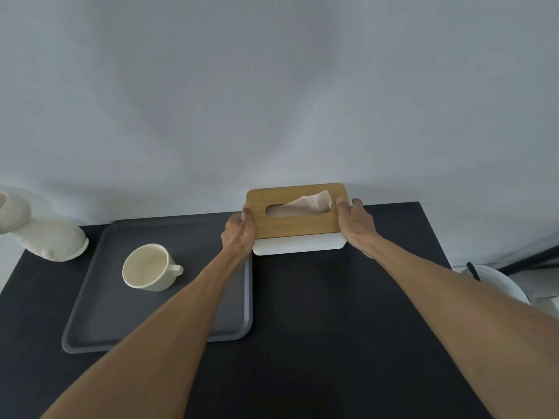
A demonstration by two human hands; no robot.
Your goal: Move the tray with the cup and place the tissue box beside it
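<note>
— Where do we stand?
— Our left hand (239, 234) and right hand (357, 225) clasp the ends of the tissue box (298, 220), fingers wrapped on it, just right of the tray (90, 328) holding the cup (148, 267).
— Risks?
— We might nudge the tray's edge, or the wooden lid could slip off its white base if we squeeze only the lid.

Left forearm (181, 313) covering the right part of the tray (90, 297). Left hand (239, 234) and right hand (357, 225) masking both short ends of the tissue box (299, 225); palms and most fingertips out of sight. Pale vase (45, 237) running off the left edge. White round object (496, 285) at right, partly behind the desk (317, 328), unidentifiable.
</note>
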